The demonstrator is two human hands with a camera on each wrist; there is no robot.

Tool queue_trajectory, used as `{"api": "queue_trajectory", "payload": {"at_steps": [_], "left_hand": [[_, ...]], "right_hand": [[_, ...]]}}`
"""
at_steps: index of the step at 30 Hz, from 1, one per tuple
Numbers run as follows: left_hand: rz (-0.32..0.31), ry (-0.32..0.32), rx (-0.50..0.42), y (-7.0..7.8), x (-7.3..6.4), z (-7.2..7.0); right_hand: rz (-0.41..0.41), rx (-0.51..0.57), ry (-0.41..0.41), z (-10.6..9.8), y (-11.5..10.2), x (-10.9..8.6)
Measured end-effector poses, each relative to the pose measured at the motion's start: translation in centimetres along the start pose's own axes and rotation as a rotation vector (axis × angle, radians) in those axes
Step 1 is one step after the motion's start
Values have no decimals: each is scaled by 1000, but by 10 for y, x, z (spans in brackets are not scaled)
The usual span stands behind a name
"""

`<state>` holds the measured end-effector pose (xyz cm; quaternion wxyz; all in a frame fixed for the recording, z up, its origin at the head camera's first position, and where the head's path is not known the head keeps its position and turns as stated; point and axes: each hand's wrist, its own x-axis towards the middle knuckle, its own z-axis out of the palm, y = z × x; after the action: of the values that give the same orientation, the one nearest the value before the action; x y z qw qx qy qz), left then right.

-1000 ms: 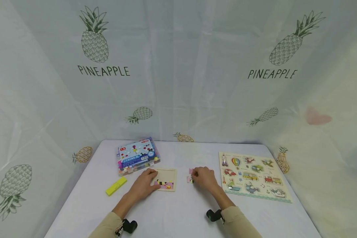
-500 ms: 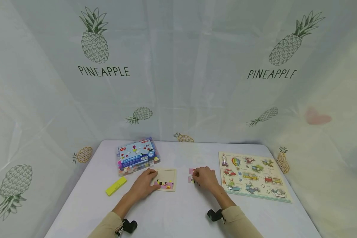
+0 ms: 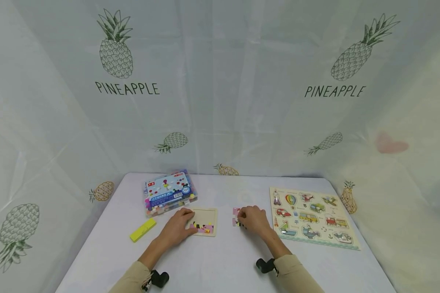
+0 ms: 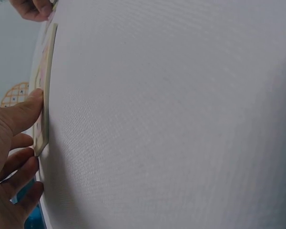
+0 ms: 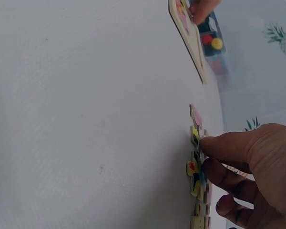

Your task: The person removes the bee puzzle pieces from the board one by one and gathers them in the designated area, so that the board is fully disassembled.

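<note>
A square wooden puzzle tray (image 3: 215, 221) lies at mid-table, with pink, yellow and black pieces (image 3: 205, 228) along its near side. My left hand (image 3: 177, 227) rests at its left side; the left wrist view shows the thumb (image 4: 34, 98) on the border and the other fingers spread beyond. To the right, my right hand (image 3: 254, 220) is over a group of loose jigsaw pieces (image 3: 236, 211). Thumb and forefinger come together at a jigsaw piece (image 5: 196, 167) in that group, low at the tabletop. The hand hides part of the group.
A clear box of coloured beads (image 3: 170, 193) with a blue label stands behind my left hand. A yellow block (image 3: 143, 230) lies left of that hand. At the right is a large vehicle puzzle board (image 3: 311, 217). A pineapple-print curtain (image 3: 220, 101) backs the white table (image 3: 220, 264).
My right hand has shifted slightly to the right, and the lower left jigsaw piece beside it has moved slightly right, in line with the one above. My left hand keeps its place on the tray.
</note>
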<state>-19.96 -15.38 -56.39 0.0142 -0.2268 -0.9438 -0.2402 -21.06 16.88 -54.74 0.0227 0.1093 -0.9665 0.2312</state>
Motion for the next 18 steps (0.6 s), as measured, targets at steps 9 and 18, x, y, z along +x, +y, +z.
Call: {"api": "queue_trajectory", "payload": {"at_steps": [9, 18], "left_hand": [[-7, -4, -15, 1, -1, 0], [-19, -1, -12, 3, -2, -1]], "right_hand": [[5, -8, -8, 1, 0, -1], [6, -25, 3, 0, 2, -1]]}}
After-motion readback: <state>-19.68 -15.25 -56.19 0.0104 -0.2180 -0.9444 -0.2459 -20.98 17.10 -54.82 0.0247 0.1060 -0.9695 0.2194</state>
